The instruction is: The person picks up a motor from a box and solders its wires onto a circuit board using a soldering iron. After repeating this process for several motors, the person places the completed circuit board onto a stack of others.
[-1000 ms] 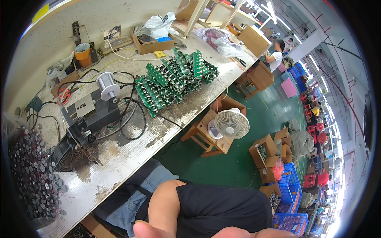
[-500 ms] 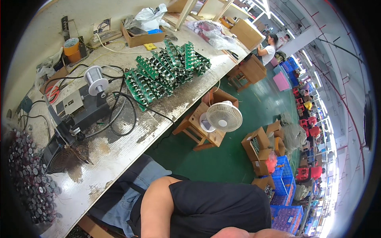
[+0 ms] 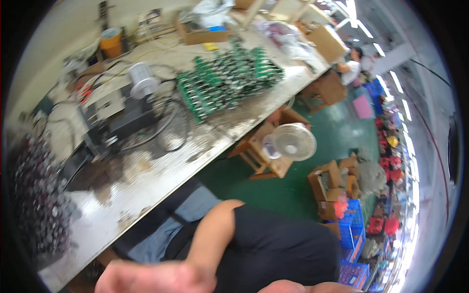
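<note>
Bench [image 3: 151, 178]: worn, rough, glossy in patches. On bench: smooth metallic-looking spool [image 3: 142, 80], cardboard box [image 3: 200, 38]. Beside bench: wooden stool [image 3: 257, 146].

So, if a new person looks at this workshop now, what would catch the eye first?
Probably the pile of green circuit boards in the middle of the worn white workbench. Next, perhaps, the dense heap of small round parts at its left end, then the white fan on a wooden stool to the bench's right.

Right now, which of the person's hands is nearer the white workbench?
Right, by what shows: the blurred right hand appears low in view, near the front edge of the workbench; contact unclear. The left hand cannot be made out.
</note>
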The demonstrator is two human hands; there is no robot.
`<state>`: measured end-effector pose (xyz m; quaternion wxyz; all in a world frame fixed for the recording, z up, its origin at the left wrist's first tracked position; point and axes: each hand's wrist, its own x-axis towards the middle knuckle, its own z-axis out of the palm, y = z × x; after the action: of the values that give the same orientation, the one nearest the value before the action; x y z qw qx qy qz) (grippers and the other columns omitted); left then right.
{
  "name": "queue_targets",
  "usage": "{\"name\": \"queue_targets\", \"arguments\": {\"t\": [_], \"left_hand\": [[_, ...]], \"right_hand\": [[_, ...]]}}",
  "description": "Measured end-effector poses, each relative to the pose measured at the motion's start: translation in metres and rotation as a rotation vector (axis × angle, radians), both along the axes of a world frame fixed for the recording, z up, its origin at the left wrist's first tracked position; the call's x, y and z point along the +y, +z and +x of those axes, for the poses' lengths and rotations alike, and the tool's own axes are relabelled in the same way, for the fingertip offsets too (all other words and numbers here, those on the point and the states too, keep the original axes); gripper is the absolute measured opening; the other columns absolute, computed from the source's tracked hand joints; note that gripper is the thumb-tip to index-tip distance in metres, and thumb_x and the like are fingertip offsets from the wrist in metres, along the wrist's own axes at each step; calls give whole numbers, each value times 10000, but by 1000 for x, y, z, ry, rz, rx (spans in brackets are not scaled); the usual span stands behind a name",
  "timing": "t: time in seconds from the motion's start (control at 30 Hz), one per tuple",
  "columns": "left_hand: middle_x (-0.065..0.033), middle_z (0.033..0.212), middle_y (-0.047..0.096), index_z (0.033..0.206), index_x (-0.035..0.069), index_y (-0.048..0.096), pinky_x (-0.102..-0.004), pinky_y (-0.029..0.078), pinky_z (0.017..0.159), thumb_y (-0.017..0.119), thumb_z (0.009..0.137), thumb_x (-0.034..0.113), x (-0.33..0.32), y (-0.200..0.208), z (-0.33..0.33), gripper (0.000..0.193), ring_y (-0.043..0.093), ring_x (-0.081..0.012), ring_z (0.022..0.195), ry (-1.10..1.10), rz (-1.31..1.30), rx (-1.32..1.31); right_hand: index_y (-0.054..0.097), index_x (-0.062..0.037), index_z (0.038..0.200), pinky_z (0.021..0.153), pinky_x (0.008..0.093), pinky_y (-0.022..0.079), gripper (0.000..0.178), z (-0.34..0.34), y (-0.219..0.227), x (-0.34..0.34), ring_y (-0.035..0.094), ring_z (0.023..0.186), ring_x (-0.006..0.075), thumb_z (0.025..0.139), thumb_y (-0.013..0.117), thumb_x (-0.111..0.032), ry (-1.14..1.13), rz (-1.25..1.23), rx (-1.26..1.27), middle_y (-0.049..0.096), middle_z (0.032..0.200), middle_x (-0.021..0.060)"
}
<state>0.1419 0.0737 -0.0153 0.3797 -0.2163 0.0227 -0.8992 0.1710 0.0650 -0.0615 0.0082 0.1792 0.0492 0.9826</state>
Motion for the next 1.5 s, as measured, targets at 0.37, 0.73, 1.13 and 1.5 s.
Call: {"name": "queue_targets", "arguments": {"t": [0.37, 0.73, 1.13, 1.5], "left_hand": [[-156, 1170, 482, 1104, -13, 459, -416, 311, 1011, 534, 838, 390, -46, -28, -32, 489, 375, -301, 1210, -83, -264, 134], [-147, 1200, 485, 1190, -2, 453, -395, 325, 993, 567, 802, 506, -68, -54, -49, 650, 422, -281, 1154, -274, -618, 127], [-138, 1234, 488, 1283, 9, 446, -371, 341, 973, 603, 762, 633, -170, -68, -87, 828, 474, -259, 1092, -460, -1396, -72], [-118, 1233, 489, 1287, -9, 438, -316, 365, 844, 525, 848, 563, -192, -179, -78, 726, 465, -205, 979, -501, -1440, -620]], "right_hand": [[429, -12, 1236, 1062, 580, 283, 958, 58, -77, 173, 372, 1251, 381, 724, 436, -822, -915, 464, -418, 395, 1320, 244], [437, -10, 1198, 1050, 559, 317, 776, 62, -94, 188, 398, 1229, 361, 795, 507, -669, -904, 383, -481, 429, 1274, 228], [442, -61, 1110, 894, 358, 478, 409, 61, -108, 195, 521, 1051, 193, 779, 556, 151, -977, 521, -852, 503, 1129, 88], [437, -72, 1095, 881, 351, 477, 444, 59, -111, 197, 503, 982, 155, 751, 557, 183, -1030, 577, -857, 487, 1105, 66]]}}
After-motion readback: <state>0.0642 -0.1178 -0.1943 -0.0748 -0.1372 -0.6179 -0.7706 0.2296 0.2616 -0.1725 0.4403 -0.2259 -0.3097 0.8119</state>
